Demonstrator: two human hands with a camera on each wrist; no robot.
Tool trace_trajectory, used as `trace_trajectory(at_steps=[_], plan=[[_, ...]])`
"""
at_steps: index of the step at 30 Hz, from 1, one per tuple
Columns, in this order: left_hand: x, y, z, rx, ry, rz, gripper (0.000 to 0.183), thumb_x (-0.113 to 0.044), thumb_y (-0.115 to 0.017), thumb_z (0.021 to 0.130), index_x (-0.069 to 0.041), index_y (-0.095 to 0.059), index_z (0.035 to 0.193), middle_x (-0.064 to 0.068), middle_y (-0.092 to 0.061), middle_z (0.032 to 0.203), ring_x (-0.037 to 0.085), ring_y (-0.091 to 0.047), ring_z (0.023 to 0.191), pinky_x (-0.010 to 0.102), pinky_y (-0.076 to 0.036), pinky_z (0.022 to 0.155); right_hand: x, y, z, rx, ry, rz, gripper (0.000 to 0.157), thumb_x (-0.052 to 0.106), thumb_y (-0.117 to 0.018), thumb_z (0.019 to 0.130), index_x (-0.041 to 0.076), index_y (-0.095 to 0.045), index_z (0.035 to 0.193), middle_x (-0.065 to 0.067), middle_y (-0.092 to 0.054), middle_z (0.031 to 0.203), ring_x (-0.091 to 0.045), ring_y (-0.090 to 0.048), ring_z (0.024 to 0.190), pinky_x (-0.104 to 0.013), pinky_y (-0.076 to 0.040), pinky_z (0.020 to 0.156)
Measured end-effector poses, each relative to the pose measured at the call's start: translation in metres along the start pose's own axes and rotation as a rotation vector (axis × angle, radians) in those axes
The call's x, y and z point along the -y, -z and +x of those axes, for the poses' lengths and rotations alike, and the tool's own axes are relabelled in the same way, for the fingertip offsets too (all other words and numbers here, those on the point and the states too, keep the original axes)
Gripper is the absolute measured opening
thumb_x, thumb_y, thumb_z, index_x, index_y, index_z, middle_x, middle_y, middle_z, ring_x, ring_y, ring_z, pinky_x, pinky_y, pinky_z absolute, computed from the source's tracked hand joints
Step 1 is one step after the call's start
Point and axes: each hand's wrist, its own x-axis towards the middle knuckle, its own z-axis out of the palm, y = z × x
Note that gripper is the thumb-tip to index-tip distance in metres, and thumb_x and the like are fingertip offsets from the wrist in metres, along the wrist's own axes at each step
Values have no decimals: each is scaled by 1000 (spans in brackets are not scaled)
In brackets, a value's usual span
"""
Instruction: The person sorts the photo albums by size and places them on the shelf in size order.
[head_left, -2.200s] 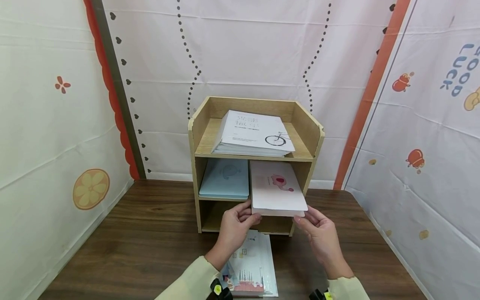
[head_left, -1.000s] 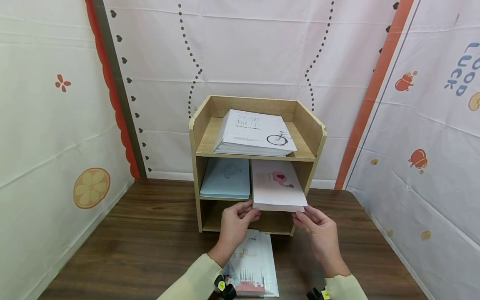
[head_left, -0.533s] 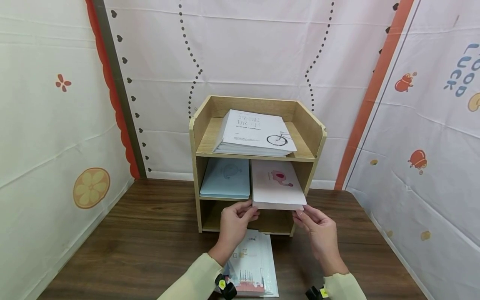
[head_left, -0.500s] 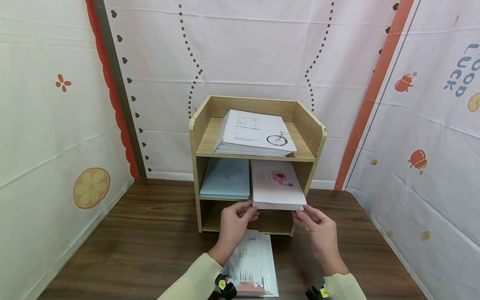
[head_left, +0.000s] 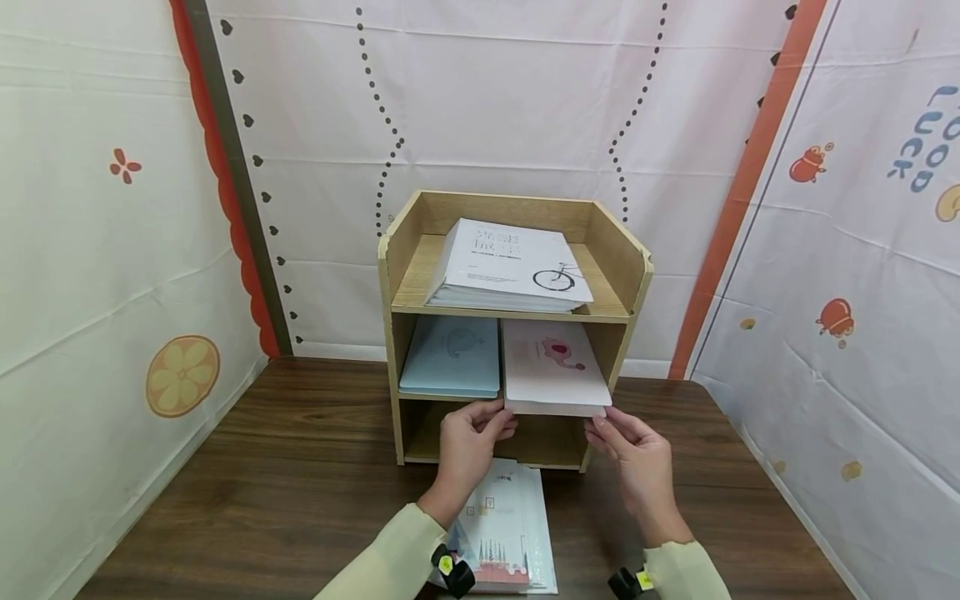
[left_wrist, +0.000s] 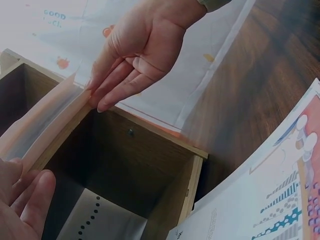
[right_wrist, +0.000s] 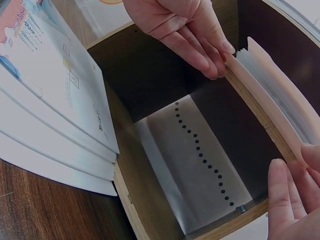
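A pale pink notebook with a pink animal on its cover lies in the middle shelf's right half. Its front edge sticks out a little. At the near left corner, my left hand pinches it between thumb and fingers. My right hand pinches the near right corner. Both wrist views show the pink cover edge between the fingertips, with pages inside. Left of it sits a light blue notebook with a whale-like picture. The wooden desk shelf holds both notebooks.
On the top shelf lies a stack of white books with a bicycle picture. Below the left forearm, another pile of illustrated books rests on the dark wooden table. Printed white cloth surrounds the table.
The pink notebook has slid slightly deeper into the shelf, away from me. Both hands have kept their pinch at its near corners and shifted only a little.
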Motion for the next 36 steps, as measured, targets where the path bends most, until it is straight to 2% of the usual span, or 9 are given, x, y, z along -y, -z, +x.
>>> trace_trajectory(at_steps=[7, 14, 20, 31, 36], plan=[[0, 1, 3, -5, -10, -6, 22, -12, -75, 94, -1, -75, 113, 23, -76, 106, 23, -78, 87, 26, -64, 76, 0, -1, 2, -5, 4, 1, 51, 16, -77, 92, -5, -62, 136, 5, -79, 106, -14, -77, 96, -32, -62, 89], [0, 0, 5, -27, 1, -8, 19, -11, -76, 93, -2, -77, 110, 15, -79, 101, 22, -78, 85, 26, -64, 75, 0, -3, 4, -16, 21, 33, 44, 11, -76, 93, -6, -65, 132, 3, -80, 103, -14, -78, 92, -33, -63, 88], [4, -1, 7, -41, -2, -37, 18, -9, -76, 93, 0, -76, 108, 18, -78, 100, 24, -78, 85, 27, -64, 74, -1, -5, 6, -26, 37, 70, 38, 6, -74, 93, -7, -66, 128, 0, -80, 100, -15, -78, 90, -33, -63, 86], [5, -2, 9, -68, -8, -47, 15, -9, -76, 92, -1, -77, 104, 16, -78, 97, 21, -78, 82, 27, -65, 73, -4, -5, 10, -49, 51, 78, 37, 7, -76, 92, -7, -68, 125, -1, -80, 99, -16, -78, 88, -33, -64, 84], [5, -4, 11, -97, 1, -59, 14, -7, -77, 91, 1, -77, 102, 18, -78, 95, 29, -78, 82, 29, -65, 72, -3, -7, 10, -63, 52, 95, 34, 6, -77, 91, -6, -71, 121, -1, -80, 98, -16, -78, 86, -33, -64, 83]])
